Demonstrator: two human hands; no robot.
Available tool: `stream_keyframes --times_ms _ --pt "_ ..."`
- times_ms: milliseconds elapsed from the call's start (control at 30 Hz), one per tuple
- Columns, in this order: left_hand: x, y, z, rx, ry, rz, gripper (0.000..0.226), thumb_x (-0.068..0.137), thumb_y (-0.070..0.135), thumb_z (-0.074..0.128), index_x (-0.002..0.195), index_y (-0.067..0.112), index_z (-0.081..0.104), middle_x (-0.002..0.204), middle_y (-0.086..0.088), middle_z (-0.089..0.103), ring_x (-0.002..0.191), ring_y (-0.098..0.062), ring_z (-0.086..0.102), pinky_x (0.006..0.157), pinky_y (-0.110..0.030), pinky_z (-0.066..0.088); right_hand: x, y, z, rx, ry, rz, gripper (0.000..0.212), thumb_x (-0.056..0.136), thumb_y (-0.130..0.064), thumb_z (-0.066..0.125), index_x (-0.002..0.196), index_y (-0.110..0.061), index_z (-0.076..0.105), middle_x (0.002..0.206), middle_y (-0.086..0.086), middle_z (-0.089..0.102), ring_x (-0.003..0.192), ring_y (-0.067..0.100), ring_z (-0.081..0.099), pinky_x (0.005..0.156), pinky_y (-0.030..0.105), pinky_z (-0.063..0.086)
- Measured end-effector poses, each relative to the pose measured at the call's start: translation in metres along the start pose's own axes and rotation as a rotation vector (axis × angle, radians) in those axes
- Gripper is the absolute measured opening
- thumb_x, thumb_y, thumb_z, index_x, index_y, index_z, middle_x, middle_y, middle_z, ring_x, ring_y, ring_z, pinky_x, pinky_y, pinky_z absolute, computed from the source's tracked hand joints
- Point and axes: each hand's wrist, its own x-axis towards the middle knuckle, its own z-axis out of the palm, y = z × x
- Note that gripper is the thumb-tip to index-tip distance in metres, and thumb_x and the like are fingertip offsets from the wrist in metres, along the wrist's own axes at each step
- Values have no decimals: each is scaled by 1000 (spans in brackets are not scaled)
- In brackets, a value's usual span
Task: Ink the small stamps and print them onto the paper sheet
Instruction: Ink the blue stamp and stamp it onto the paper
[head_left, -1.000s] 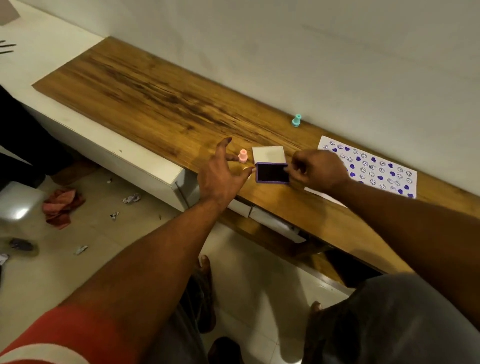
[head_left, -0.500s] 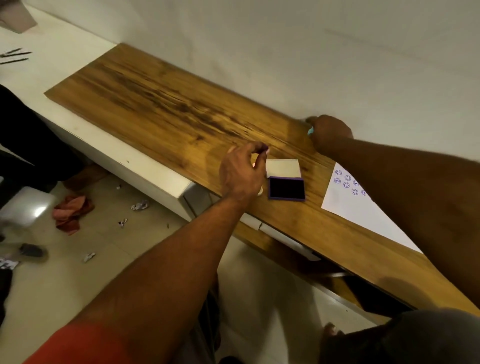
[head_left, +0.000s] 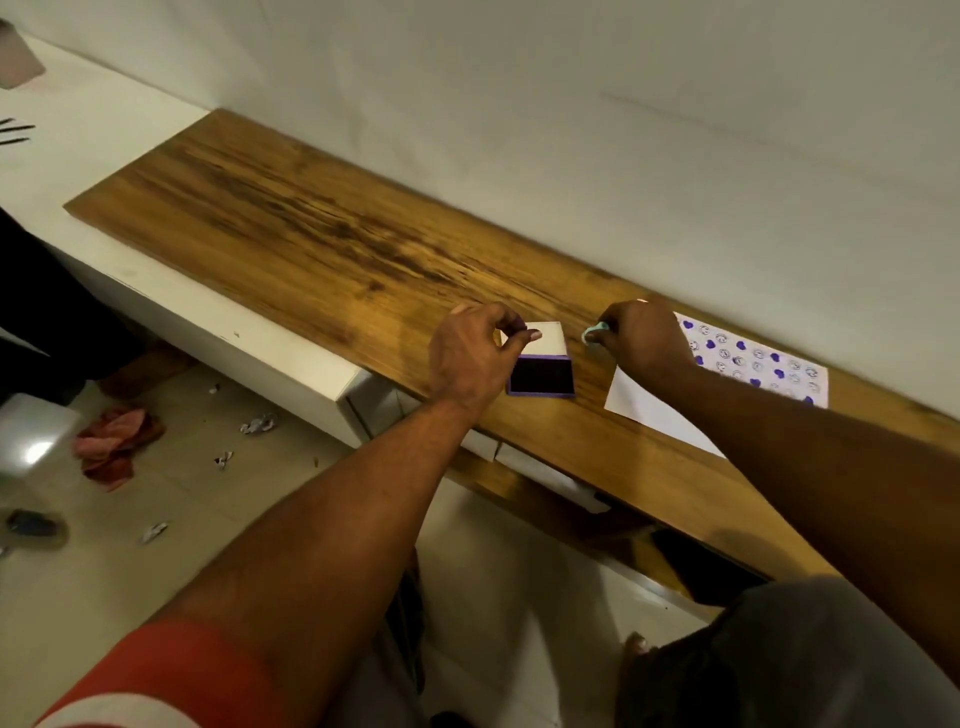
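Though half-hidden, one stamp (head_left: 594, 330), one inkpad (head_left: 541, 375).

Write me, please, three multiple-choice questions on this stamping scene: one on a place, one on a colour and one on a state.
1. Where does the ink pad lie? A on the wooden top, left of the paper sheet; B on the paper sheet; C under the paper sheet.
2. What colour is the stamp in the right hand? A red; B teal; C black.
3. How is the ink pad's lid? A shut; B missing; C open.
Answers: 1 A, bare wood shows between pad and sheet; 2 B, a teal stamp pokes out of the right hand's grip; 3 C, the white lid lies back and the dark pad shows.
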Motion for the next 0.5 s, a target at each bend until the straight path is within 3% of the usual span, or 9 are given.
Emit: stream_keyframes --times_ms 133,233,500 --pt "-20 13 6 75 -148 53 35 74 61 84 95 34 77 89 11 66 87 -8 60 63 -25 46 -42 -1 -4 313 30 22 28 93 -43 72 101 -16 77 80 -6 74 84 16 71 64 23 42" --pt "-35 26 11 40 -256 128 57 77 60 83 121 25 75 106 5 77 98 -12 70 81 -32 58 -67 -3 -4 408 -39 -6 26 95 -44 70 103 -21 77 79 -12 74 80 8 71 63 23 46" --pt "-48 51 14 60 -260 153 45 88 50 79 124 24 76 107 3 79 97 -11 73 83 -36 61 -95 3 -4 425 -15 -66 28 96 -41 69 109 -17 77 86 -6 74 78 4 67 63 18 41"
